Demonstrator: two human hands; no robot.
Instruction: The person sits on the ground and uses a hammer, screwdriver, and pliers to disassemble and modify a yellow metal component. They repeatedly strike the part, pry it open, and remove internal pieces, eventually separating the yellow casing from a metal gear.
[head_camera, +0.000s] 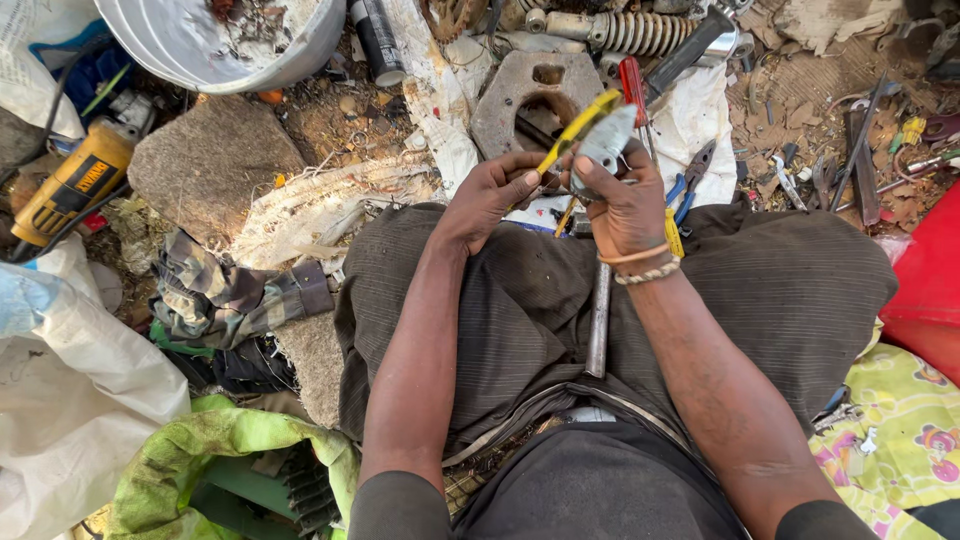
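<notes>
While my left hand (490, 195) closes on the yellow-handled tool (575, 130), my right hand (625, 205) grips a grey metal part (605, 140) above my lap, near blue-handled pliers (690, 180).

An outdoor repair workshop on bare ground — tools and scrap lie all around. A yellow power tool (70, 183) sits at the left edge, a coil spring (640, 32) at the top, blue-handled pliers (690, 180) and loose metal hand tools (850, 160) at upper right — all on dirt and rags.
</notes>
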